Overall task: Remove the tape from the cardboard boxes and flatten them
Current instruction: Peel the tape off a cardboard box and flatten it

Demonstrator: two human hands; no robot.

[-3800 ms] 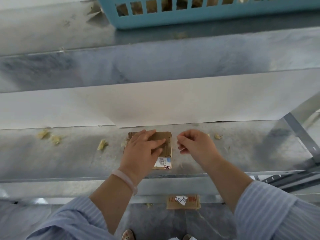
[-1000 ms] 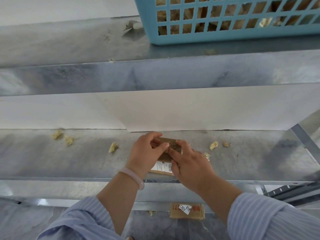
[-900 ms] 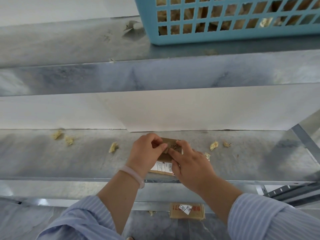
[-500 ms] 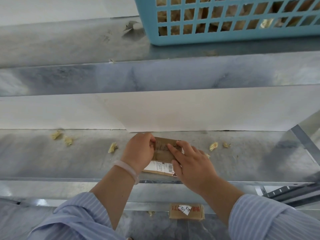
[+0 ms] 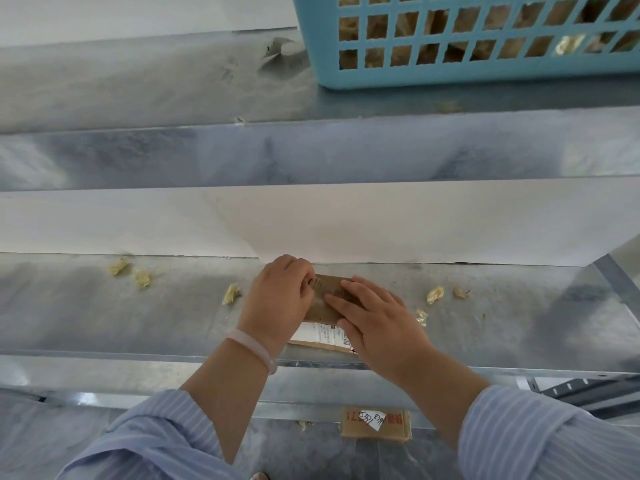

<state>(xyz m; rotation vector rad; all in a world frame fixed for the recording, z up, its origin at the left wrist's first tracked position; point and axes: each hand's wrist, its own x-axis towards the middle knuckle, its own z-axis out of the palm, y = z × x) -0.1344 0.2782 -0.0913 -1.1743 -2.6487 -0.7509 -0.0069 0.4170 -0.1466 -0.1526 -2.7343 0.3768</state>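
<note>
Cardboard box (image 5: pixel 327 303): small, brown, lying flat on the metal counter (image 5: pixel 104 317), close to its near edge and about midway along it. A white shipping label (image 5: pixel 320 335) covers the box's near end.

Left hand (image 5: pixel 280 301): fingers (image 5: pixel 304 271) curled together and pinching at the box's far left corner — whether tape or card lies between them cannot be told. A pale bracelet (image 5: pixel 252 348) sits on that wrist.

Right hand (image 5: pixel 379 323): laid palm-down on the right half of the box, fingers (image 5: pixel 346 303) straight, slightly spread, pressing on the top face.

Tape scraps: crumpled yellowish bits on the counter — two near the far left (image 5: pixel 119 266), one just left of the left hand (image 5: pixel 231 293), three to the right of the box (image 5: pixel 434 294).

Upper shelf (image 5: pixel 173 84): carries a blue plastic basket (image 5: pixel 485 72) at the far right, brown contents visible through its lattice.

Below the counter's near edge lies a second cardboard box (image 5: pixel 375 424), with red print and a white sticker.
</note>
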